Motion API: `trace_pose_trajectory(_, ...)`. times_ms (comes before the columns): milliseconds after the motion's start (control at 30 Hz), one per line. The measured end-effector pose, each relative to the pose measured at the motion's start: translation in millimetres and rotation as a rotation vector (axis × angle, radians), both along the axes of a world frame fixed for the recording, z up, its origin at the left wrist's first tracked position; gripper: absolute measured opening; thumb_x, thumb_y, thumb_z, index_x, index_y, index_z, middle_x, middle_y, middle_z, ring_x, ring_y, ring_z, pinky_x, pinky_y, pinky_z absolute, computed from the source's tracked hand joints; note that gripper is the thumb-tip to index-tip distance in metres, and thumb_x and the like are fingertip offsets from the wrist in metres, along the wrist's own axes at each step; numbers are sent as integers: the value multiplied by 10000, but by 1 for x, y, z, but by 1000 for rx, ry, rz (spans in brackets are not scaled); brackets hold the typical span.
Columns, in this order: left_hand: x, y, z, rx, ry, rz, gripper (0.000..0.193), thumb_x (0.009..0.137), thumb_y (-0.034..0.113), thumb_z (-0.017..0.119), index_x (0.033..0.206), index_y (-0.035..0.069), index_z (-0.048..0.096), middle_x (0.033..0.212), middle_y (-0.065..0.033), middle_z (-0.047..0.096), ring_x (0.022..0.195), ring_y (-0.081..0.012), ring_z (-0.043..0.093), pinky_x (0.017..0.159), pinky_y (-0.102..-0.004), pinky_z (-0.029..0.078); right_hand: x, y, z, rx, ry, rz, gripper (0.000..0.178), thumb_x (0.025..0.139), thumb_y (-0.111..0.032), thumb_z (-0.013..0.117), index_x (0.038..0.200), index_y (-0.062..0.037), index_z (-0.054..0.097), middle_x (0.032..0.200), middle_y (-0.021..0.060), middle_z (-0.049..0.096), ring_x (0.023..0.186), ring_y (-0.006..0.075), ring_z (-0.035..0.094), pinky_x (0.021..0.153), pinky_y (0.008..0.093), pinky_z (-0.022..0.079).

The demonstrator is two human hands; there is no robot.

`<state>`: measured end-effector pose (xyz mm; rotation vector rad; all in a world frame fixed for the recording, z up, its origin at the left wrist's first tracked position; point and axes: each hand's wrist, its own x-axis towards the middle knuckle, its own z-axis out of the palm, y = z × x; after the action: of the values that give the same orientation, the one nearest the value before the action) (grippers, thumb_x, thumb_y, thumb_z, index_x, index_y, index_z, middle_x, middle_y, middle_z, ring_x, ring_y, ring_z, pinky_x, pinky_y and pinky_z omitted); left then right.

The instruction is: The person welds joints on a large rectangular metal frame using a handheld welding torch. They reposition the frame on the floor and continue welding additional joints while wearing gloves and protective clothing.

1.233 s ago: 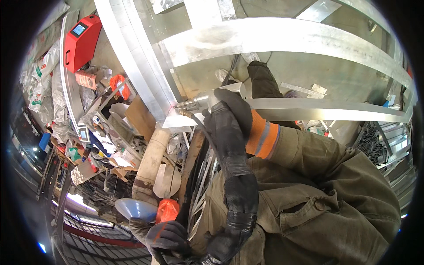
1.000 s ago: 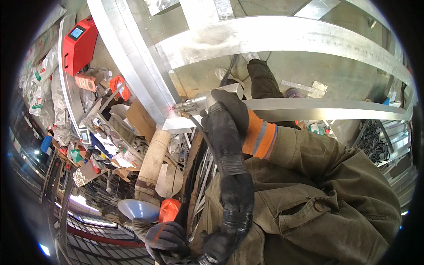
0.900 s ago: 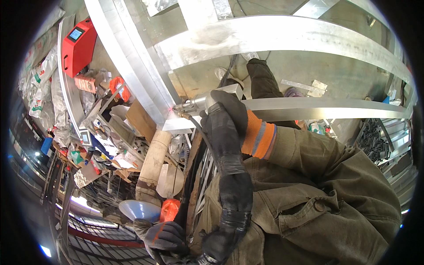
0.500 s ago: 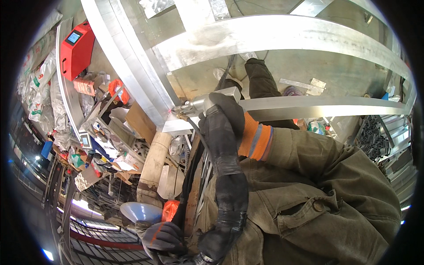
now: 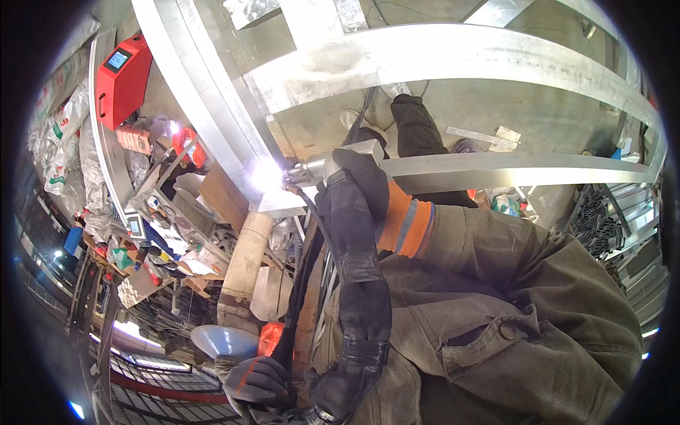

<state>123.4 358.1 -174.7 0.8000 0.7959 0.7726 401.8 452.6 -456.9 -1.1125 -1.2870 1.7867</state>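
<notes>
The right hand (image 5: 367, 185), in a dark glove with an orange cuff, is wrapped firmly around a silver welding torch (image 5: 312, 168). The torch lies nearly level at the near-left corner of a metal frame (image 5: 453, 53), its nozzle aimed at the meeting of the wide left bar (image 5: 212, 92) and the straight near bar (image 5: 524, 170). A white glare (image 5: 265, 175) hides the tip there, so I cannot tell whether it touches metal. A thick black hose (image 5: 361, 297) drops from the torch toward the left hand (image 5: 258, 380), whose gloved fingers are curled beside its lower bend; I cannot tell whether they grip it.

Outside the frame's left edge stands a red machine (image 5: 122, 88) with a small screen, near an orange-red bag (image 5: 191, 145). Below the near-left corner, a tan cylinder (image 5: 244, 258) slants down toward a blue-white conical dish (image 5: 225, 342), just beside a second orange-red bag (image 5: 270, 338). Dark wavy metal strips (image 5: 597, 221) are piled beyond the near bar's right end.
</notes>
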Motion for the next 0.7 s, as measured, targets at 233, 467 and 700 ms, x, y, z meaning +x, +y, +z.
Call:
trace_pose_trajectory(233, 0, 6, -2, 0, -21, -57, 557, 754, 466, 832, 897, -49, 678, 811, -177, 692, 707, -357, 670, 698, -494, 548, 4, 1, 2, -15, 10, 19, 686, 891, -160, 780, 1450, 28, 430, 1299, 188, 562, 1191, 298, 582, 1008, 400, 499)
trace_pose_trajectory(467, -8, 3, 0, -12, -42, -99, 440, 783, 373, 826, 848, -34, 675, 767, -163, 678, 685, -351, 671, 700, -500, 554, 6, 3, 3, -22, 20, 32, 691, 891, -173, 779, 1452, 29, 429, 1308, 191, 559, 1201, 305, 578, 1019, 404, 493)
trace_pose_trajectory(700, -7, 12, 3, -55, 7, -155, 320, 735, 249, 833, 685, -5, 644, 672, -139, 651, 610, -322, 658, 650, -470, 546, 6, 4, 3, -17, 25, 43, 696, 892, -186, 777, 1454, 31, 428, 1317, 193, 556, 1210, 311, 574, 1030, 409, 488)
